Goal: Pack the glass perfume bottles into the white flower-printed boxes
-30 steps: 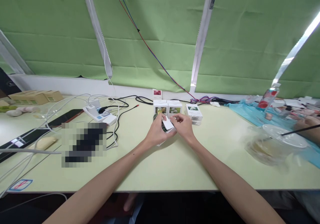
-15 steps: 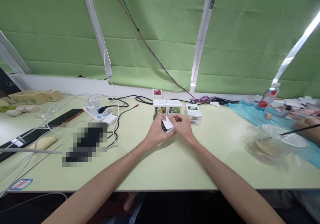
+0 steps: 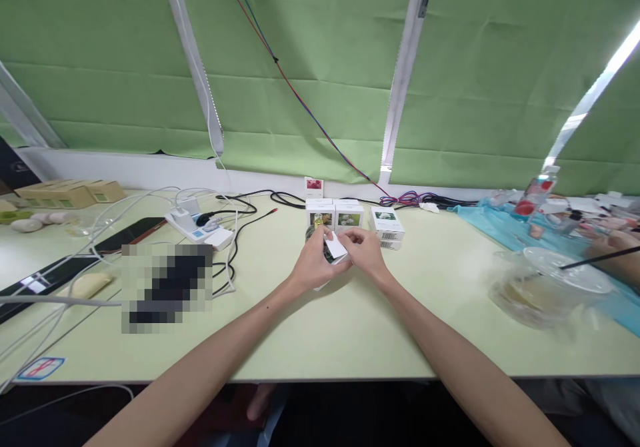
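Near the middle of the table, my left hand [image 3: 314, 264] is wrapped round a small white box [image 3: 336, 247], with a dark green printed side partly showing. The box is tilted, and my fingers cover much of it. My right hand [image 3: 367, 254] pinches the box's right edge, fingers bent; the exact grip is hidden. Just behind my left fingers is a small yellowish glass-like item [image 3: 319, 219], partly covered. White boxes with flower pictures [image 3: 349, 216] stand close behind my hands. To the right of my right hand lie stacked white boxes [image 3: 387, 225] with a green-and-white picture.
On the left are a power strip [image 3: 195, 229] with tangled cables, a pixelated dark area and tan boxes [image 3: 70, 194]. At right stand a clear plastic container [image 3: 530, 294] with a black straw, a bottle [image 3: 537, 194] and blue sheeting [image 3: 487, 224]. Another person's hand [image 3: 620, 254] shows at the right edge.
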`<action>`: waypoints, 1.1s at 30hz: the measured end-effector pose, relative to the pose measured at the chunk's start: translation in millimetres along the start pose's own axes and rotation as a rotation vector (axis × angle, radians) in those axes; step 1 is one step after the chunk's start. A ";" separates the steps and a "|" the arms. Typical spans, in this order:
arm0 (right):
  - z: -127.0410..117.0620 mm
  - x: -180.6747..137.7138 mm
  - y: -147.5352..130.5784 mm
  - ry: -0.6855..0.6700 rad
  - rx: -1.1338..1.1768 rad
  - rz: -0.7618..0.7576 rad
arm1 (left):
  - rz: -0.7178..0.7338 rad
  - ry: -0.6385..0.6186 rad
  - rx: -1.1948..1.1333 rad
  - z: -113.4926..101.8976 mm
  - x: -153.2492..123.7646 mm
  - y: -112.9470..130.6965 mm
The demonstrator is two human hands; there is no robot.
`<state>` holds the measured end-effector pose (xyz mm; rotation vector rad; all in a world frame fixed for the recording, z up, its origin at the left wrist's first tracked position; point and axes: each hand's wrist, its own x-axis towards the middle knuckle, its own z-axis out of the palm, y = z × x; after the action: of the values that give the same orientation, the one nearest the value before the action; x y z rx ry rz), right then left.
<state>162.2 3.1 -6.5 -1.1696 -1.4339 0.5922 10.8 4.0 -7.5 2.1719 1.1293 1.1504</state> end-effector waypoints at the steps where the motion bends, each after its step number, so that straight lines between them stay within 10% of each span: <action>1: -0.1 0.3 0.5 -0.001 0.001 0.005 | -0.001 -0.002 0.012 -0.1 0.2 -0.1; 33: 0.4 3.0 7.5 -0.065 0.039 0.061 | -0.002 -0.013 0.109 1.1 1.1 -1.4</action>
<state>164.7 8.6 -11.8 -1.1758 -1.4396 0.7030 11.4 5.7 -8.6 2.2556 1.2151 1.0956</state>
